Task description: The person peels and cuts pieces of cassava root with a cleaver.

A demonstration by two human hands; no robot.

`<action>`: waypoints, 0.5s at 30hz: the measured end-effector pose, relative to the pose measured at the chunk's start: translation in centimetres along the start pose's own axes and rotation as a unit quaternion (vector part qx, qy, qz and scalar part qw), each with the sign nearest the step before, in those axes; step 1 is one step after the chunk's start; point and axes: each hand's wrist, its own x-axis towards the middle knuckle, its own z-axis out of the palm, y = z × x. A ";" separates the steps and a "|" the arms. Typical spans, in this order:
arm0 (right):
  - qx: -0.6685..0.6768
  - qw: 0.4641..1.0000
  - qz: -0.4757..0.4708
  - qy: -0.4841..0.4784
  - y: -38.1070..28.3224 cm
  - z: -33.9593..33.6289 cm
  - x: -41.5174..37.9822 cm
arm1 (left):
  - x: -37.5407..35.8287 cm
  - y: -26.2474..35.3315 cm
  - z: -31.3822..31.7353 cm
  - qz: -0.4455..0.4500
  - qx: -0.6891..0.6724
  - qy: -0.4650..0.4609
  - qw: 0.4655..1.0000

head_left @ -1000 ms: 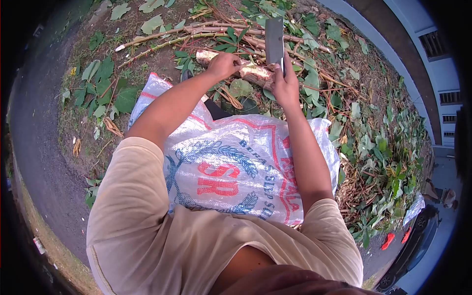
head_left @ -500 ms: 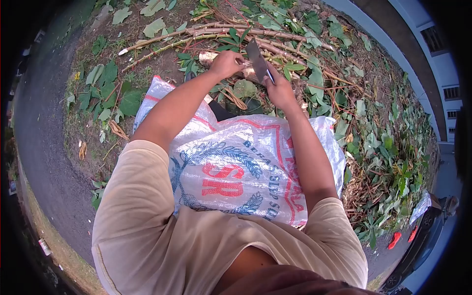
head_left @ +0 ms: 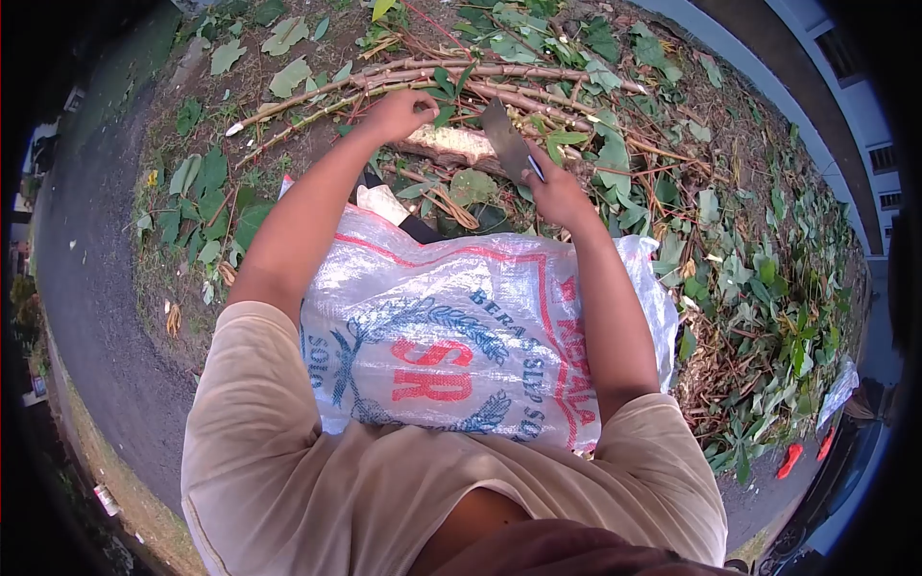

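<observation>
My right hand [head_left: 562, 197] grips the handle of a broad-bladed cleaver [head_left: 502, 139], its dark blade tilted up and to the left. Below the blade lies a pale chopping log [head_left: 447, 146] with a worn, whitish upper face. My left hand [head_left: 400, 117] is just beyond the log's left end, beside the long cut stems [head_left: 384, 79]. Its fingers are curled inward toward the thumb; whatever may be between them is too small to make out. A white woven sack [head_left: 451, 317] with red and blue print is spread over my lap.
Green leaves [head_left: 759, 278] and cut stalks litter the ground ahead and to the right. Wood chips [head_left: 706, 365] are heaped beside the sack. A paved road [head_left: 86, 211] runs along the left, and a pale building wall [head_left: 816, 106] stands at the right.
My left hand has moved left and away from the blade, uncovering more of the log. The cleaver has shifted slightly down and stays in my right hand.
</observation>
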 end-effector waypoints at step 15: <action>-0.057 0.989 0.033 0.130 -1.7 -7.7 -1.2 | 7.4 6.2 6.4 0.160 0.402 -0.028 0.901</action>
